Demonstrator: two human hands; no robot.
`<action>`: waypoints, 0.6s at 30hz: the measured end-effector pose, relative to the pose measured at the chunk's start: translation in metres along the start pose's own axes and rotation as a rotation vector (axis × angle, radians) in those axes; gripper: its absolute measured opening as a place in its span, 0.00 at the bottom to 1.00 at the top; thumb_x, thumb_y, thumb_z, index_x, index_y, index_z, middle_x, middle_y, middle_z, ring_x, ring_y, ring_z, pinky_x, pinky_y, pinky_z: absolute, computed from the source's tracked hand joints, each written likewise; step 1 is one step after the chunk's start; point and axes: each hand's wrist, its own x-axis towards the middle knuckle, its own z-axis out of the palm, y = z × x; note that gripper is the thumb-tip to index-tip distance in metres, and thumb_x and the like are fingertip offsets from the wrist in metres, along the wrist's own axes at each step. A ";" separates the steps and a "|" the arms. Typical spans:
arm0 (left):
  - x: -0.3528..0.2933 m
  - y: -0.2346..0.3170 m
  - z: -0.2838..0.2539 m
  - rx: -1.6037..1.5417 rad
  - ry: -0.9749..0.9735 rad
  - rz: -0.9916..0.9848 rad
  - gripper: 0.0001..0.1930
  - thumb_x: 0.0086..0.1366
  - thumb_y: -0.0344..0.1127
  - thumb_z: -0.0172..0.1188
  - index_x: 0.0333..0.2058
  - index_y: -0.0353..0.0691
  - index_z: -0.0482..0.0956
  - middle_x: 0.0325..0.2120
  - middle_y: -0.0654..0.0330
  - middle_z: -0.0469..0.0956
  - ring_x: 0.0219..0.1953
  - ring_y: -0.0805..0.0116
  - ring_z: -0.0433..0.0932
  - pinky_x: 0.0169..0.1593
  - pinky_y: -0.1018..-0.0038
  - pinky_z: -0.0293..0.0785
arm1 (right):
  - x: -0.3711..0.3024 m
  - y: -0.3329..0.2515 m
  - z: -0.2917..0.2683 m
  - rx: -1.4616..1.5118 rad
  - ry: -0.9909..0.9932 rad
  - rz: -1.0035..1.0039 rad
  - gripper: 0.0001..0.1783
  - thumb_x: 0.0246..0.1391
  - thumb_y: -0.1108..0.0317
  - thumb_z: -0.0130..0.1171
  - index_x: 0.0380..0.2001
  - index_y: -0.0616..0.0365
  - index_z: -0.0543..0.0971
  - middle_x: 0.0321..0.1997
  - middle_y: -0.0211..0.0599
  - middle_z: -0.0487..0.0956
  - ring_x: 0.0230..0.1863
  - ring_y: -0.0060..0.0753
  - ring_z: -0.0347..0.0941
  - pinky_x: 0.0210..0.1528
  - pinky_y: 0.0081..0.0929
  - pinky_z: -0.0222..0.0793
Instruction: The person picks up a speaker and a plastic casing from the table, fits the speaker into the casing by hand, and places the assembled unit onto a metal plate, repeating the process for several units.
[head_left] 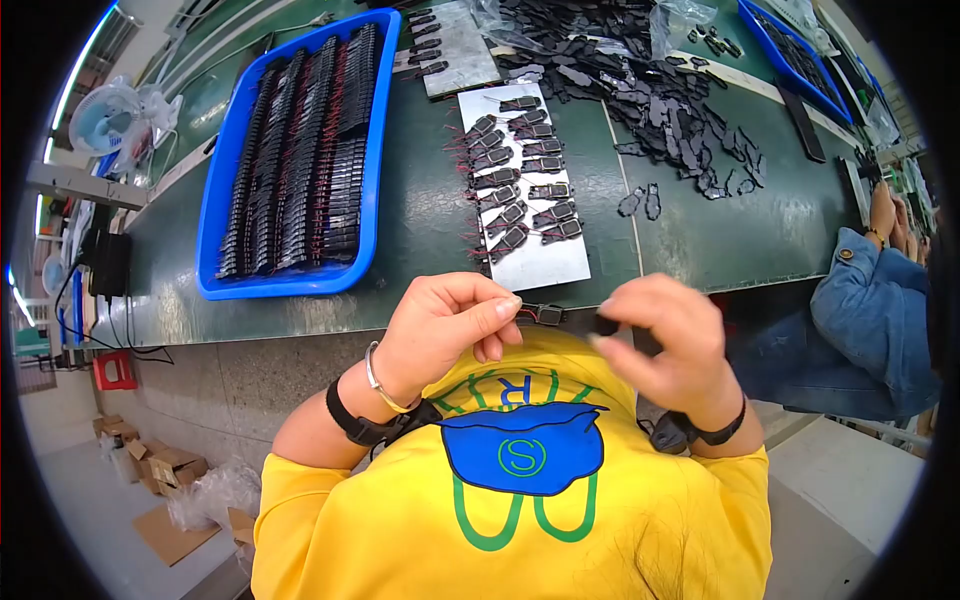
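My left hand point(455, 325) is closed in a pinch in front of my chest. At its fingertips is a small black module point(543, 314) with thin red wires, much like the ones on the table. To the right, my right hand point(670, 340) is curled, with a small dark piece point(606, 325) between thumb and fingertips. That piece is too blurred to name its kind. Just ahead of my hands a white board point(545, 270) carries two columns of black modules point(548, 191) with red wires. The two hands are apart.
A blue tray point(208, 250) packed with rows of black modules stands left on the green table point(430, 200). Flat black cutouts point(690, 130) are heaped at the far right, near a metal plate point(455, 60). A co-worker's denim sleeve point(860, 290) is at the right edge.
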 end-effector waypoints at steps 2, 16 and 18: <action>-0.001 0.000 0.001 0.014 -0.001 -0.002 0.06 0.63 0.29 0.57 0.32 0.31 0.78 0.23 0.56 0.80 0.20 0.77 0.76 0.23 0.84 0.71 | 0.003 -0.004 0.009 -0.034 -0.005 -0.017 0.16 0.33 0.80 0.66 0.31 0.64 0.76 0.33 0.42 0.76 0.25 0.38 0.72 0.29 0.25 0.70; -0.003 -0.007 -0.001 -0.033 -0.065 0.018 0.07 0.64 0.30 0.56 0.35 0.31 0.78 0.25 0.54 0.81 0.22 0.74 0.78 0.26 0.82 0.74 | 0.002 -0.005 0.036 -0.142 0.060 -0.083 0.17 0.34 0.80 0.66 0.33 0.64 0.75 0.34 0.46 0.80 0.29 0.44 0.78 0.29 0.29 0.74; -0.004 -0.008 -0.001 -0.047 -0.073 0.015 0.08 0.64 0.30 0.56 0.36 0.31 0.78 0.26 0.53 0.81 0.22 0.74 0.78 0.27 0.82 0.74 | 0.002 -0.005 0.037 -0.144 0.064 -0.083 0.17 0.34 0.80 0.66 0.33 0.64 0.75 0.34 0.46 0.80 0.29 0.44 0.78 0.29 0.29 0.74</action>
